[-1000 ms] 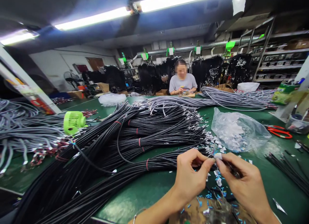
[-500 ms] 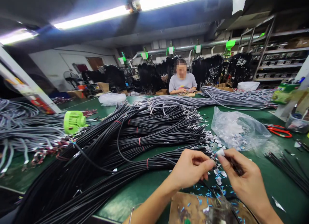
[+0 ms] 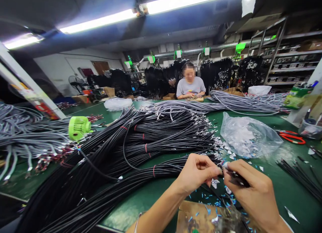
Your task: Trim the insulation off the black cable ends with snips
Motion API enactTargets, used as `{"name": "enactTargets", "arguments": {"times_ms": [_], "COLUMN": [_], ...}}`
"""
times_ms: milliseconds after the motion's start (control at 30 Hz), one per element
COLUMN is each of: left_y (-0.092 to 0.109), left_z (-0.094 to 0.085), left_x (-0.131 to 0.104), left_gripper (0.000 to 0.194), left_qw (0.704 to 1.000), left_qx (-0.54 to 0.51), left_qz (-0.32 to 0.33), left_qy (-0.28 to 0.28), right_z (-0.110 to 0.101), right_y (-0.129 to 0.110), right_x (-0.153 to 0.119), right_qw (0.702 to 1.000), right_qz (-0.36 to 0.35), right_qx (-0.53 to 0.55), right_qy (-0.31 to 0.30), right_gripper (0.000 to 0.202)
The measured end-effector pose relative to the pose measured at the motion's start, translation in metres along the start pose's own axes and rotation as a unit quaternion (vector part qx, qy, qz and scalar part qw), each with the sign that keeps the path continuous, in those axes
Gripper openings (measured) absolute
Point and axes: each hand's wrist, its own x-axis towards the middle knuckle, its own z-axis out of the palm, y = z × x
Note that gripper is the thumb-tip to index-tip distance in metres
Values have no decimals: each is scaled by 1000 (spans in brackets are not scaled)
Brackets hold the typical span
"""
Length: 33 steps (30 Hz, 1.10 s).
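Observation:
My left hand [image 3: 198, 172] is closed in a pinch on something too small to make out, close to the fingertips of my right hand. My right hand [image 3: 248, 182] is closed around a dark tool or cable, partly hidden by the fingers, with a small white piece at its fingertips. Below both hands lies a worn board [image 3: 184, 216] scattered with blue bits. Long bundles of black cable [image 3: 141, 172], tied with red bands, stretch leftward from near my left hand.
A clear plastic bag [image 3: 249, 135], red-handled scissors [image 3: 291, 136] and short black cables [image 3: 297, 176] lie right. Grey cables [image 3: 241, 104] cross behind. A green fan [image 3: 77, 127] stands left. A person [image 3: 191, 87] sits opposite.
My right hand has moved left and slightly down, closer to my left hand. The white piece at its fingertips now shows less. My left hand has barely moved.

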Motion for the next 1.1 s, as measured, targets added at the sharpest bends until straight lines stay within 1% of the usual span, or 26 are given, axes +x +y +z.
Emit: {"name": "enactTargets", "arguments": {"times_ms": [67, 133, 200, 267, 333, 400, 433, 467, 500, 567, 600, 633, 700, 733, 767, 800, 833, 867, 933, 967, 1000, 1033, 1100], "left_y": [1, 1, 1, 1, 1, 1, 0, 0, -1, -2, -2, -2, -3, -3, -4, -4, -5, -5, -5, -5, -5, -5, -5], "left_z": [2, 4, 5, 5, 6, 6, 6, 6, 6, 6, 5, 4, 2, 1, 0, -1, -1, -2, -2, -2, -2, -2, -1], "left_x": [0, 0, -1, -4, -8, -11, -12, -12, -12, -10, -9, -8, -6, -6, -6, -6, -7, -7, -8, -9, -9, -9, -10], "left_gripper": [44, 45, 42, 34, 23, 16, 15, 15, 15, 18, 20, 22, 24, 24, 22, 19, 17, 16, 17, 18, 20, 20, 20], "left_qw": [999, 998, 994, 987, 966, 929, 912, 901, 899, 909, 914, 916, 906, 896, 883, 868, 852, 836, 807, 795, 784, 776, 764], "left_qx": [-5, 3, 31, 87, 174, 263, 292, 305, 303, 270, 253, 241, 242, 252, 265, 281, 297, 312, 343, 358, 372, 386, 408], "left_qz": [25, 56, 88, 119, 168, 231, 258, 277, 287, 292, 294, 301, 329, 349, 371, 394, 416, 436, 463, 471, 475, 476, 474], "left_qy": [24, 42, 55, 69, 92, 119, 128, 133, 132, 121, 115, 111, 110, 111, 112, 113, 115, 118, 128, 136, 143, 149, 157], "right_z": [-2, -3, -4, -4, -3, -3, -3, -3, -3, -1, -1, 0, 2, 3, 3, 4, 3, 3, 1, 0, -1, -2, -3], "right_y": [-4, -7, -8, -5, -1, 1, 0, -2, -4, -9, -11, -12, -12, -11, -9, -8, -7, -7, -8, -8, -8, -9, -8], "right_x": [2, 3, 3, 1, 0, 0, 1, 2, 4, 6, 7, 7, 7, 6, 6, 6, 6, 7, 8, 8, 8, 7, 5], "right_qw": [1000, 999, 999, 999, 998, 998, 999, 1000, 1000, 990, 977, 955, 892, 859, 835, 826, 837, 865, 936, 963, 981, 991, 997], "right_qz": [6, -7, -21, -32, -47, -52, -46, -27, -2, 80, 136, 196, 305, 345, 370, 381, 376, 353, 262, 204, 146, 92, 6], "right_qx": [-16, -14, -7, -16, -33, -33, -20, 1, 31, 114, 164, 218, 324, 364, 390, 395, 379, 342, 232, 174, 126, 88, 26], "right_qy": [20, 35, 23, 11, 7, 5, 5, 3, 0, -10, -20, -35, -79, -101, -119, -128, -120, -100, -36, -2, 24, 43, 77], "right_gripper": [19, 18, 18, 21, 24, 26, 23, 19, 14, 2, 5, 12, 25, 30, 34, 35, 34, 31, 21, 13, 5, 3, 17]}}
